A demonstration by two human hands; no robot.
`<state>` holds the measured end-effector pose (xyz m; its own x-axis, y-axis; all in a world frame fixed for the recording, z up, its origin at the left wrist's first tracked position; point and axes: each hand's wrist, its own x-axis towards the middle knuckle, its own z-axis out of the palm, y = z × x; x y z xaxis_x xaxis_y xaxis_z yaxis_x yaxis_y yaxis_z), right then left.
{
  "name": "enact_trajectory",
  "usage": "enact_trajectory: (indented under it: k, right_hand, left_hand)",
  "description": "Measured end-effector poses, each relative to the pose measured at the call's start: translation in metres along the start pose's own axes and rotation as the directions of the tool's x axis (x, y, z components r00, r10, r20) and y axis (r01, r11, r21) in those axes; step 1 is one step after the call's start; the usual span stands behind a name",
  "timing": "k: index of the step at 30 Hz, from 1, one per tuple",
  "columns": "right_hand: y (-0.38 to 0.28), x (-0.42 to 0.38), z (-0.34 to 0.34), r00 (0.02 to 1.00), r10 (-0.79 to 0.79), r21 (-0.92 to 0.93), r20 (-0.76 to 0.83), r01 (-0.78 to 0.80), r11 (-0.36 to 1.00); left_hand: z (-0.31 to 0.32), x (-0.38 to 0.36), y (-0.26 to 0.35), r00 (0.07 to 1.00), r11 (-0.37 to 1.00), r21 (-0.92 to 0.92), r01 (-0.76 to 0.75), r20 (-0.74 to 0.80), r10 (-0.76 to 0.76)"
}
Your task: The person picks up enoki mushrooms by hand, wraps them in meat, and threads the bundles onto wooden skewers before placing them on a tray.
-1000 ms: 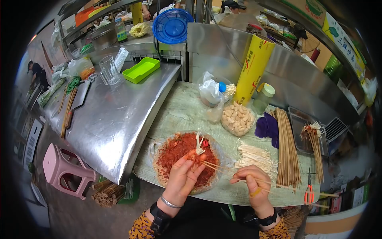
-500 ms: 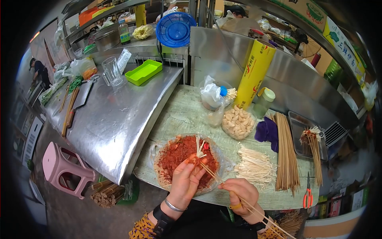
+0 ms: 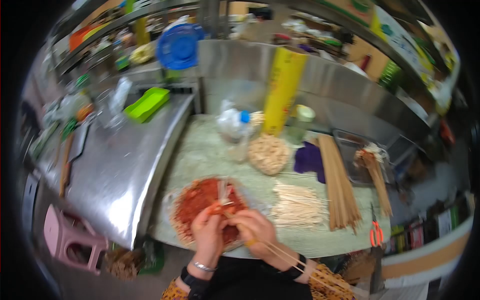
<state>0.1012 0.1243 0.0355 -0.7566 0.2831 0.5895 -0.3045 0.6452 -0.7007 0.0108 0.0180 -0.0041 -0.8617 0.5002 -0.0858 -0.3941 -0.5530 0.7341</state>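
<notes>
Over a bag-lined bowl of red filling (image 3: 192, 200), my left hand (image 3: 207, 231) pinches a small bundle of white enoki mushrooms (image 3: 224, 191) smeared with red at its base. My right hand (image 3: 255, 227) is closed round thin wooden skewers (image 3: 295, 264), whose front ends reach the bundle between my left fingertips. The two hands are close together. Blur hides where the skewers meet the mushrooms. Right of the bowl lies a pile of enoki mushrooms (image 3: 299, 206), beside a long bunch of bare skewers (image 3: 337, 185).
Behind the bowl stand a bag of peeled garlic (image 3: 269, 154), a yellow roll (image 3: 285, 92) and a lidded jar (image 3: 301, 121). Orange-handled scissors (image 3: 376, 233) lie at the right edge. A metal tray (image 3: 350, 137) holds loaded skewers (image 3: 376, 175). A steel counter (image 3: 115, 165) is at left.
The view has turned and blurred, so the scene sits further left. My right hand has moved up the skewers, close to my left hand, which still pinches the mushroom bundle.
</notes>
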Motion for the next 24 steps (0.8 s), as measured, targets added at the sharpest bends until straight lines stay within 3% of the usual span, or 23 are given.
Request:
enact_trajectory:
  k: [4,6,7,9,11,13,14,15,17,18,19,21,24]
  right_hand:
    - [-0.006,-0.011,-0.034,0.992,0.122,0.004,-0.024,-0.122,0.993]
    - [-0.008,-0.028,-0.066,0.936,0.334,0.339,0.115,-0.353,0.872]
    - [-0.008,-0.035,-0.079,0.938,0.336,0.322,0.086,-0.345,0.882]
    - [-0.008,-0.046,-0.107,0.808,0.589,0.632,0.029,-0.471,0.616]
    - [0.002,-0.060,-0.140,0.778,0.610,0.633,-0.151,-0.398,0.664]
    - [0.020,-0.064,-0.180,0.683,0.617,0.634,-0.391,-0.286,0.719]
    - [0.030,-0.061,-0.203,0.626,0.608,0.627,-0.487,-0.234,0.743]
    - [0.042,-0.056,-0.226,0.562,0.595,0.616,-0.574,-0.182,0.766]
    - [0.075,-0.052,-0.272,0.522,0.563,0.596,-0.641,-0.125,0.794]
    - [0.100,-0.054,-0.295,0.476,0.586,0.607,-0.656,-0.129,0.784]
    - [0.128,-0.057,-0.315,0.428,0.612,0.622,-0.665,-0.137,0.771]
    - [0.176,-0.064,-0.342,0.291,0.680,0.668,-0.673,-0.154,0.728]
    - [0.228,-0.077,-0.368,0.200,0.732,0.714,-0.651,-0.166,0.680]
  left_hand:
    - [-0.003,0.005,0.007,0.986,0.985,0.087,-0.146,-0.063,0.152]
    - [-0.012,0.009,0.011,0.975,0.974,0.074,-0.213,-0.052,0.218]
    - [-0.023,0.012,0.010,0.972,0.969,0.083,-0.233,0.038,0.230]
    - [-0.014,0.006,0.012,0.967,0.964,0.118,-0.240,0.116,0.227]
    - [-0.009,0.004,0.009,0.939,0.927,0.159,-0.338,0.113,0.323]
    - [0.045,-0.012,0.035,0.936,0.919,0.197,-0.340,-0.020,0.351]
    - [0.033,-0.010,0.032,0.922,0.857,0.342,-0.385,0.101,0.374]
    - [0.023,-0.008,0.031,0.921,0.856,0.344,-0.387,0.105,0.374]
    - [0.017,-0.008,0.036,0.889,0.498,0.748,-0.438,0.278,0.365]
    - [0.006,-0.006,0.028,0.925,0.609,0.702,-0.369,0.218,0.310]
    - [0.002,0.001,0.021,0.927,0.602,0.711,-0.364,0.211,0.311]
    - [-0.010,0.005,0.010,0.916,0.719,0.575,-0.391,0.170,0.363]
    - [-0.002,0.001,0.010,0.923,0.733,0.570,-0.370,0.133,0.362]
